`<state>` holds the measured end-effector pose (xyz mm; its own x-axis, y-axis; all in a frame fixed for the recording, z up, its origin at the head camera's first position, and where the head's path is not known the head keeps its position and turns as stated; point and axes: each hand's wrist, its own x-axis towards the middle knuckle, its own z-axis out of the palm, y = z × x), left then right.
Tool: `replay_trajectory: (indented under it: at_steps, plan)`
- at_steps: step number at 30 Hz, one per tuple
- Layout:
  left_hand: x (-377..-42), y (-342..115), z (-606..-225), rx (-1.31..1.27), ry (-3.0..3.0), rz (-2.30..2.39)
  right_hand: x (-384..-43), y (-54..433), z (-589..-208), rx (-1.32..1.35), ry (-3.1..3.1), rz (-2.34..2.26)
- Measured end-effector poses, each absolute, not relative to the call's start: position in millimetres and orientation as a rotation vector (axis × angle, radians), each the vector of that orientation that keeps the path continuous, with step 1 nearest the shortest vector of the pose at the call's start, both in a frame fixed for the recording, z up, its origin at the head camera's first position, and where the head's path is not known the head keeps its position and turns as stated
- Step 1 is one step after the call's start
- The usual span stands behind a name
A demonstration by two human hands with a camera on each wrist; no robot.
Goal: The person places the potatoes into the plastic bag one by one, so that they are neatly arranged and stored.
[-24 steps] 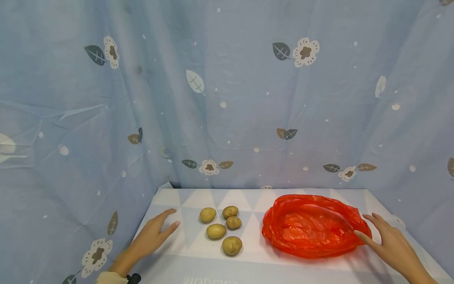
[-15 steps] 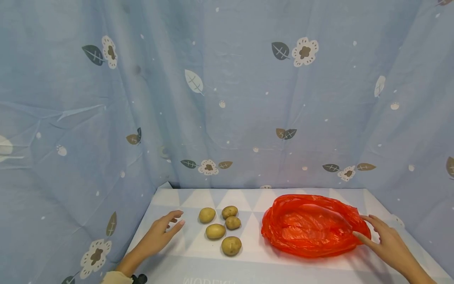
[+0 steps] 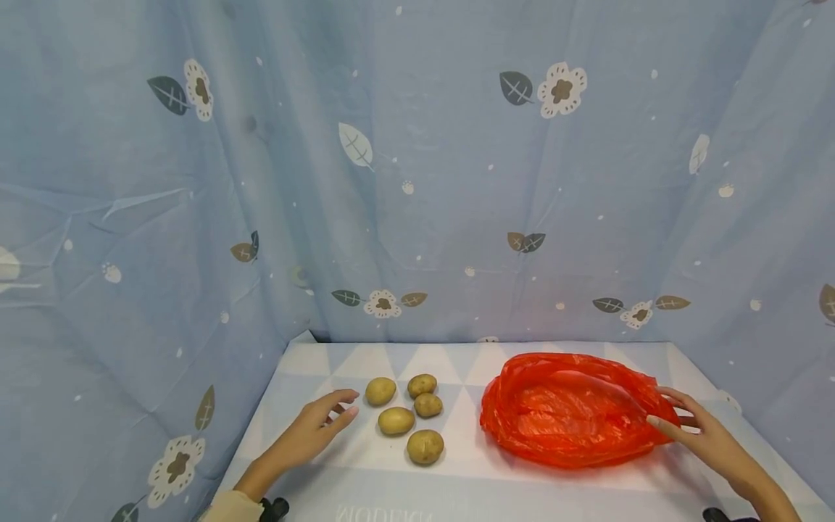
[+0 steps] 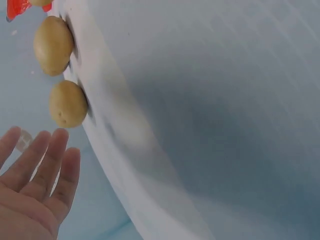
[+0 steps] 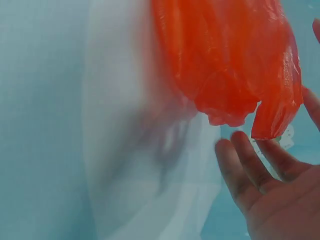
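Note:
Several yellow-brown potatoes lie in a loose group on the left half of the table. Just left of them hovers my left hand, its fingers spread and slightly bent, holding nothing. In the left wrist view the nearest potato sits just beyond the fingertips, apart from them. A red plastic bag rests on the table's right half with its mouth spread wide. My right hand is at the bag's right end, thumb and fingers loosely bent around the edge. Whether the fingertips touch the plastic is hard to tell.
The table has a pale triangle-patterned cover. Blue curtains with flower and leaf prints hang behind it and along both sides.
My left hand has moved right, closer to the potatoes. My right hand has shifted slightly left against the bag's end. Potatoes and bag stay in place.

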<state>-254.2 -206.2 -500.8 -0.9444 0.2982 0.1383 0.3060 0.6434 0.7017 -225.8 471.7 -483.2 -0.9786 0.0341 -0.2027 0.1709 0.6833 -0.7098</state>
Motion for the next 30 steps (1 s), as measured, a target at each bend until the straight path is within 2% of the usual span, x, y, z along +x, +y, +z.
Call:
replay_trajectory:
  at_steps: [8, 30]
  plan:
    - [-254.8, -194.4, -503.8, -0.648, -2.837, -1.238, -228.3, 470.8, -489.9, 0.227, 2.632, -1.197]
    - [-257.8, -174.8, -504.4, -0.786, -2.832, -1.268, -241.4, 478.0, -498.7, 0.143, 2.599, -1.183]
